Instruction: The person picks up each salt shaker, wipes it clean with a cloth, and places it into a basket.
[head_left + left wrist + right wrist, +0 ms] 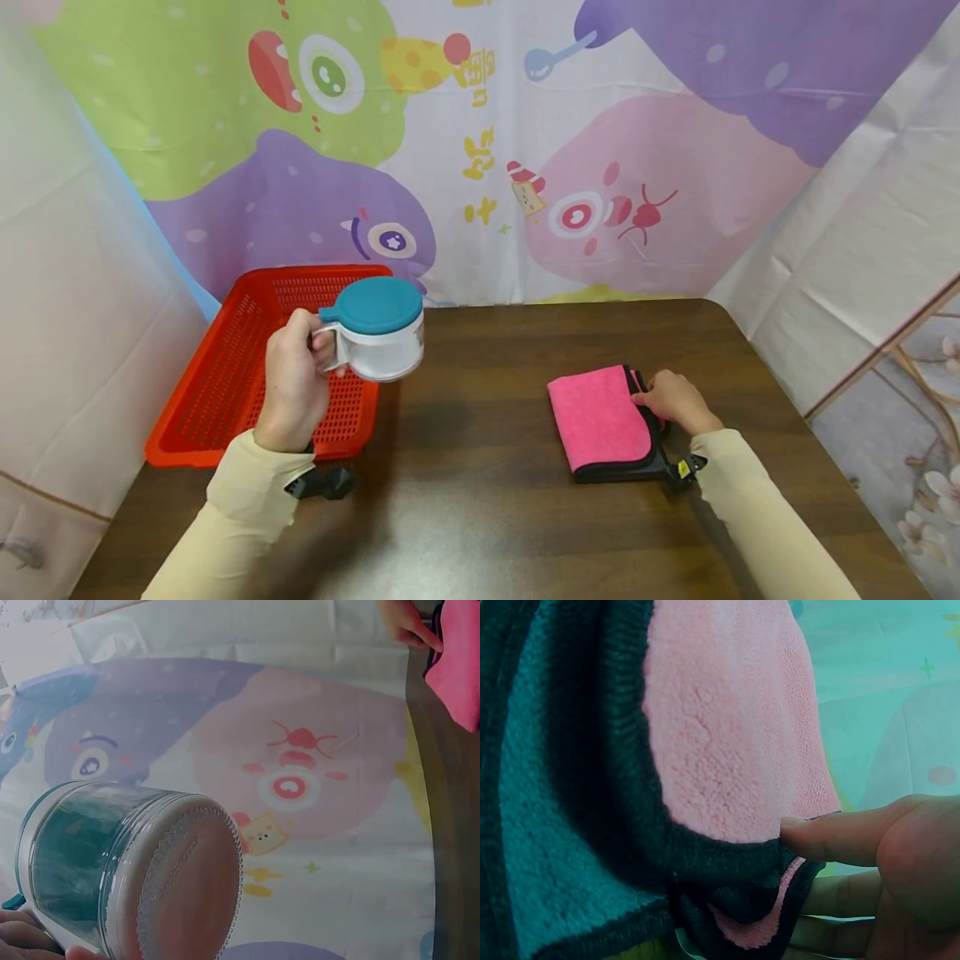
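My left hand (295, 379) grips the white handle of a clear seasoning jar (384, 354) with a teal lid, held up above the table near the red basket. In the left wrist view the jar (112, 862) lies across the picture, its ribbed round base facing the camera. My right hand (677, 402) pinches the right edge of a folded pink cloth (600, 421) with black trim. From the right wrist view, thumb and fingers (836, 836) hold a corner of the cloth (720, 742), whose inner side looks dark teal.
A red plastic basket (225, 367) with slotted walls stands at the table's back left, partly behind my left hand. The dark wooden table (480, 500) ends at a cartoon-printed curtain (480, 250). White curtains (847, 242) hang on both sides.
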{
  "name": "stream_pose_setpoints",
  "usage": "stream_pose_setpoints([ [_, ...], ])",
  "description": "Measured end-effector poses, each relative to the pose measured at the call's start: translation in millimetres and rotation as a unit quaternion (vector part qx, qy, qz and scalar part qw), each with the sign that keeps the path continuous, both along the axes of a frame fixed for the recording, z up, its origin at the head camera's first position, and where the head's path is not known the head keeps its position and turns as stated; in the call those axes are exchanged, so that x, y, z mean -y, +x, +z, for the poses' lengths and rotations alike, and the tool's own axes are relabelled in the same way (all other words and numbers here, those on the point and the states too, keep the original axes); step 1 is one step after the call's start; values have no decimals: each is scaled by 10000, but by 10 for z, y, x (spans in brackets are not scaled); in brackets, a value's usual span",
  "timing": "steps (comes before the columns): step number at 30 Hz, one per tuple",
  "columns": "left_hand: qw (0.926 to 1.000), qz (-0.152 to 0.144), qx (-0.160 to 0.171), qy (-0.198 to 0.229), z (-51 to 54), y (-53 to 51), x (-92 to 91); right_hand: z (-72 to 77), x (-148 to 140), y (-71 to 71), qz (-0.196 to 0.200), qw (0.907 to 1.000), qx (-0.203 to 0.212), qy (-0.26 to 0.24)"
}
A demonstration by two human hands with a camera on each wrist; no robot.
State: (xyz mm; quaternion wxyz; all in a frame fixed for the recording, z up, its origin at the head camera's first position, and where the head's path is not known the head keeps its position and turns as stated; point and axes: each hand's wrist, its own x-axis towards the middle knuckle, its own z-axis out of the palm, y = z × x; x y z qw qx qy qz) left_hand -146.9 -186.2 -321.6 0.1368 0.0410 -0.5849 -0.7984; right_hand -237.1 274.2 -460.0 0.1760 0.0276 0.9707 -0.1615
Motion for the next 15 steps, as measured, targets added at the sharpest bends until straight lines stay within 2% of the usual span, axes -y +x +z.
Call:
stream_pose_setpoints([
  [15,9996,29,-149,252,-2,-83,164,-12,16,20,-16,10000,-43,-32],
])
